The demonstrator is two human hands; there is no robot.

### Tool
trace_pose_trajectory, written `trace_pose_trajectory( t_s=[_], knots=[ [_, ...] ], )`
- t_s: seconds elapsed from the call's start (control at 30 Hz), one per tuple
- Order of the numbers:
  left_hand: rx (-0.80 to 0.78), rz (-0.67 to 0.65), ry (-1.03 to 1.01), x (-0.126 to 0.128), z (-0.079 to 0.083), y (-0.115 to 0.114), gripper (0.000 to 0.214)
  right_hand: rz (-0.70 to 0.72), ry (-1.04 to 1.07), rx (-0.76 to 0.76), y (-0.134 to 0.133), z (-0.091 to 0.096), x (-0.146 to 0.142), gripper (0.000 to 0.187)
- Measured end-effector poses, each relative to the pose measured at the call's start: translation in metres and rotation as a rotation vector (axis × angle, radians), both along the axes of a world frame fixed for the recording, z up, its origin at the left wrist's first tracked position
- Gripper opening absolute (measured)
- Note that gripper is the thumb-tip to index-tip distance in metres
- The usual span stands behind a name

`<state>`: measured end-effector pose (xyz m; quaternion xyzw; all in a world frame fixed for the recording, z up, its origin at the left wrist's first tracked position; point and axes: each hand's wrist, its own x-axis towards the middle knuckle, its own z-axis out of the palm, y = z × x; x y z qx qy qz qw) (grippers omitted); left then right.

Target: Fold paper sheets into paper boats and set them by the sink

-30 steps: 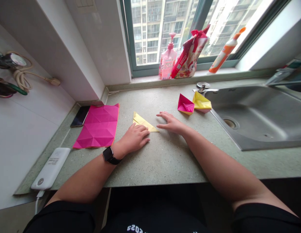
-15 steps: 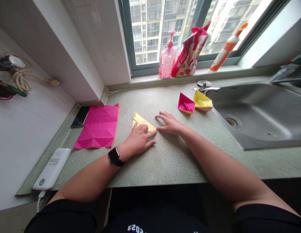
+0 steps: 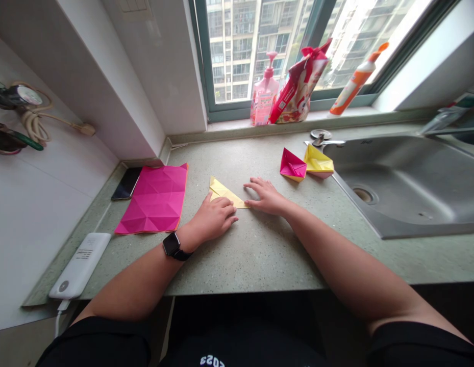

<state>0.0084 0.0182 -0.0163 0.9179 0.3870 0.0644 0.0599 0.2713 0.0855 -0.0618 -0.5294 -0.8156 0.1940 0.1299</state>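
Observation:
A yellow paper [image 3: 220,191], folded into a triangle, lies flat on the speckled green counter [image 3: 259,244]. My left hand [image 3: 214,218] rests on its near part, fingers stretched flat and pressing down; a black watch is on that wrist. My right hand [image 3: 266,196] lies open just right of the triangle, fingertips touching its right corner. A creased pink sheet [image 3: 156,199] lies to the left. Two folded paper boats, one pink [image 3: 292,165] and one yellow [image 3: 318,161], stand to the right by the sink.
A steel sink [image 3: 405,183] fills the right side. A phone [image 3: 125,183] and a white power bank [image 3: 80,265] lie at the left edge. On the windowsill stand a pink pump bottle [image 3: 264,97], a red bag [image 3: 300,86] and an orange bottle [image 3: 355,81].
My right hand slid left until its fingertips reached the triangle's right corner. My left hand shifted slightly along the paper and drew back a little; the paper stayed in place.

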Motion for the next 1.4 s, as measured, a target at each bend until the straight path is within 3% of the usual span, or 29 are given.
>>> trace_pose_trajectory(
  t_s=[0.2,0.43,0.6,0.77,0.87,0.97,1.07,1.2,1.4],
  knots=[
    [-0.006,-0.027,-0.033,-0.004,-0.004,0.002,0.022,-0.03,-0.051,0.01,-0.005,0.002,-0.011,0.078],
    [-0.03,-0.056,-0.099,-0.007,-0.008,0.006,0.015,-0.042,0.0,-0.008,0.001,0.0,0.007,0.084],
    [-0.084,-0.084,-0.161,-0.011,-0.007,0.007,0.016,-0.112,0.387,0.09,0.009,0.004,0.013,0.03],
    [-0.181,-0.157,-0.264,-0.015,-0.006,0.006,0.029,-0.208,0.645,0.057,0.008,0.011,0.005,0.028],
    [-0.232,-0.236,-0.352,-0.016,-0.005,0.005,0.027,-0.203,0.756,-0.036,0.003,0.013,-0.002,0.029],
    [-0.183,-0.281,-0.446,-0.017,-0.005,0.007,0.018,-0.207,0.88,-0.153,-0.001,0.015,-0.007,0.029],
    [-0.041,-0.138,-0.486,-0.022,-0.007,0.012,0.013,-0.24,0.978,-0.25,-0.002,0.019,-0.007,0.03],
    [0.022,0.084,-0.361,-0.032,-0.011,0.02,0.018,-0.261,1.031,-0.357,-0.004,0.024,-0.004,0.029],
    [-0.071,0.078,-0.284,-0.035,-0.012,0.025,0.016,-0.227,1.043,-0.496,-0.008,0.025,-0.008,0.027]
  ],
)
